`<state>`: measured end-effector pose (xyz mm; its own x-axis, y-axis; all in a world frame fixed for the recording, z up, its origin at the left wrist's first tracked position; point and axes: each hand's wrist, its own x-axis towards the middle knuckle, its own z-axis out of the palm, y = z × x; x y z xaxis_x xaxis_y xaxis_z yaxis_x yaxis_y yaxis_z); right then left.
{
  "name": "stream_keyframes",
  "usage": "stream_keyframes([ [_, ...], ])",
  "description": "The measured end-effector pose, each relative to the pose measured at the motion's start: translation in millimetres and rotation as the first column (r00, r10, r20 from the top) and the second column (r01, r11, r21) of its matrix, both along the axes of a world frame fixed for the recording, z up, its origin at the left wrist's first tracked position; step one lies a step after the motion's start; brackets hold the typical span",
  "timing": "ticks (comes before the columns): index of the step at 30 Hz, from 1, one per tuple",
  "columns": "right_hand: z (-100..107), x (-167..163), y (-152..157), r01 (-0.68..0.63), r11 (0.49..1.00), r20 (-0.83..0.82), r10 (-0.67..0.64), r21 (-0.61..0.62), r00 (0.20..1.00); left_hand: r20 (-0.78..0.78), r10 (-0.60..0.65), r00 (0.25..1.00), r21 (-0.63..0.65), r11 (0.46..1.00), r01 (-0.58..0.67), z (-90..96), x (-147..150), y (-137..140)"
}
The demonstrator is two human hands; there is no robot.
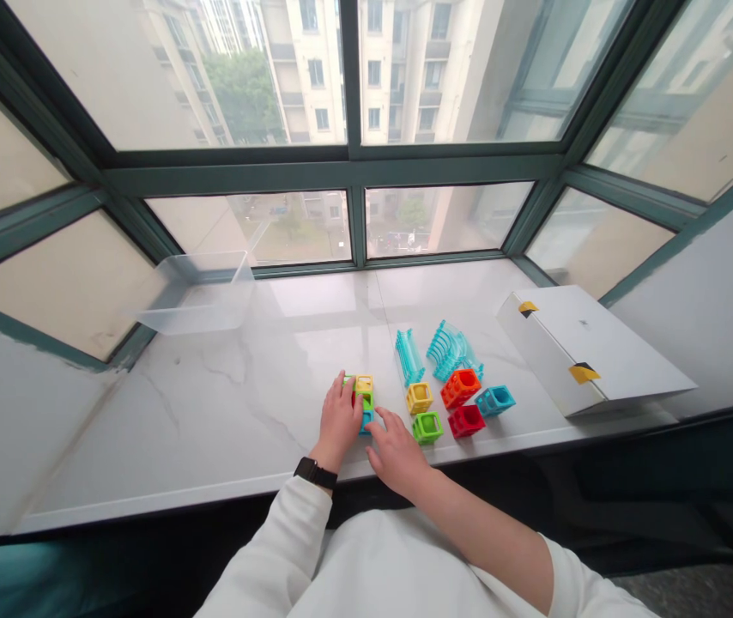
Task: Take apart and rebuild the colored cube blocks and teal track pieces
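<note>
Pale sill (263,446) below windows (257,223). Block cluster (365,402) at ten o'clock from right hand (398,451), left hand (339,418) over it, grip unclear; right loosely spread, looks empty. Loose green block (427,427), right's two o'clock: wrist swing could topple it.

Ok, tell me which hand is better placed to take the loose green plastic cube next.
Probably the right hand: it is right beside the loose green plastic cube. The left hand is farther off, at the multicoloured plastic block cluster, with the right hand in between.
</note>
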<state>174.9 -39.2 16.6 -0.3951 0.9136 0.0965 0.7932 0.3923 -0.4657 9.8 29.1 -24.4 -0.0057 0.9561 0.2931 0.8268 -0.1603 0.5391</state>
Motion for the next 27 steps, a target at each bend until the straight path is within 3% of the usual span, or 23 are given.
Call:
stream_keyframes([
  [12,4,-4,-2,-0.042,0.991,0.084,0.053,-0.128,0.995,0.015,-0.046,0.999,-0.059,0.997,0.047,-3.4,-7,-13],
  [20,6,1,5,-0.001,0.972,0.139,0.035,-0.236,0.99,0.07,-0.045,0.997,-0.126,0.991,0.054,-3.0,-18,-20],
  [24,17,7,1,0.006,0.974,0.057,0.007,-0.225,0.998,0.083,-0.039,0.996,-0.138,0.989,0.051,-1.7,-20,-22],
  [27,31,14,2,0.029,0.978,-0.106,-0.052,-0.207,0.993,0.075,-0.026,0.997,-0.168,0.985,0.039,0.4,-20,-22],
])
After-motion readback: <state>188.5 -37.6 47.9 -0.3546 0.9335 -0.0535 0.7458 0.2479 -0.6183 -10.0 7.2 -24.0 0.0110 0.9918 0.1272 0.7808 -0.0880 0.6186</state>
